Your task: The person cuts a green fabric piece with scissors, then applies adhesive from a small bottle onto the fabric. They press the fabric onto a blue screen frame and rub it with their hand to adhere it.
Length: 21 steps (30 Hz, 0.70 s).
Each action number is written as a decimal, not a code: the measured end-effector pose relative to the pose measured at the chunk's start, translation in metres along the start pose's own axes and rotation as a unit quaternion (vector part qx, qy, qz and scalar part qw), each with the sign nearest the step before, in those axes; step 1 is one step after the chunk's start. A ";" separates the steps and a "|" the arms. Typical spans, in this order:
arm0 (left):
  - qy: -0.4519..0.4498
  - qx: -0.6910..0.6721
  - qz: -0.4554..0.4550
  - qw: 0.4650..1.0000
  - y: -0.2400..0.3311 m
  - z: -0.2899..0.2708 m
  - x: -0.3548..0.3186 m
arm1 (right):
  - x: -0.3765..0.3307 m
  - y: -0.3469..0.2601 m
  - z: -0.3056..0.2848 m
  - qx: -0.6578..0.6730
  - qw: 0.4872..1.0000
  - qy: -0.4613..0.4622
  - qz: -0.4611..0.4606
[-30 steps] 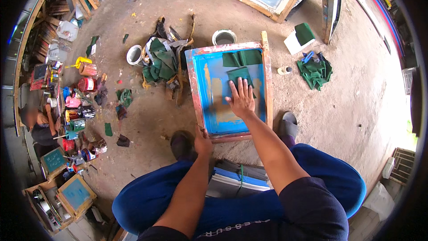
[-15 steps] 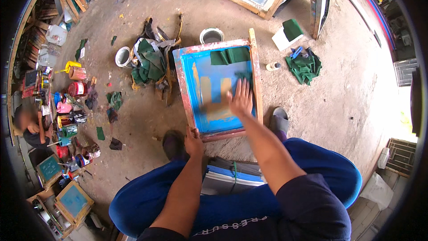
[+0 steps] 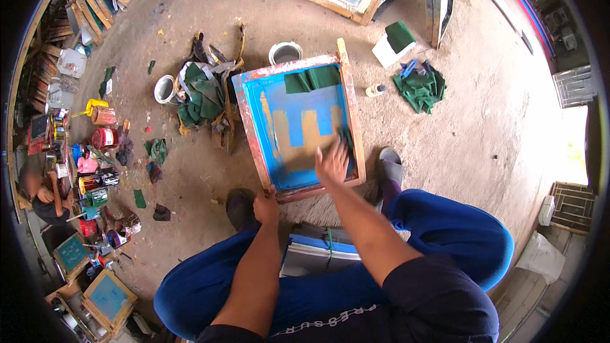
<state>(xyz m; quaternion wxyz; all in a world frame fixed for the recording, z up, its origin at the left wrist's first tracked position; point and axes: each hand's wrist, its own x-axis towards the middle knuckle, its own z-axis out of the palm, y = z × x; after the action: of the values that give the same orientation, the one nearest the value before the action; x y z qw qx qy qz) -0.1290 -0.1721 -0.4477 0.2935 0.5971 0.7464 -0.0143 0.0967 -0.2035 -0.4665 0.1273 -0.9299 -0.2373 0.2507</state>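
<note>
A screen-printing frame (image 3: 354,124) with a worn wooden rim stands tilted before me, its mesh (image 3: 296,166) blue with bare brownish patches. My left hand (image 3: 265,206) is closed round the rim's near left corner. Inside the frame, at the right, my right hand (image 3: 333,162) presses down with outstretched fingers. A dark green cloth (image 3: 345,135) is held under those fingertips, mostly hidden and a little blurred. Another folded green cloth (image 3: 312,79) lies along the far end of the mesh.
Beyond the frame stand a round tub (image 3: 285,53) and a pile of green rags (image 3: 202,92). To the right are a small bottle (image 3: 375,90) and a green cloth heap (image 3: 422,89). Paint cans (image 3: 105,137) line the left, near another person (image 3: 46,194). Bundled sheets (image 3: 318,255) lie between my legs.
My right hand has slid toward me along the mesh, bringing the dark green cloth with it. My left hand keeps its hold on the frame corner. The whole view has shifted slightly.
</note>
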 end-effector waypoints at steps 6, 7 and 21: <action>-0.002 -0.008 0.006 1.000 -0.001 -0.003 0.000 | -0.015 0.000 0.009 0.039 0.998 0.058 0.010; -0.006 -0.005 0.000 1.000 -0.004 -0.002 0.001 | 0.012 -0.012 0.004 0.014 0.997 0.075 -0.010; -0.024 0.012 -0.020 0.999 0.000 -0.002 0.001 | 0.000 -0.004 0.001 0.003 0.996 0.089 -0.026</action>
<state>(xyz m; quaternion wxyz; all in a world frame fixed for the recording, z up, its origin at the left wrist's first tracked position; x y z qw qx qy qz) -0.1298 -0.1705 -0.4470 0.3044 0.5852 0.7503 -0.0434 0.0945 -0.2003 -0.4658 0.1574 -0.9415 -0.2487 0.1640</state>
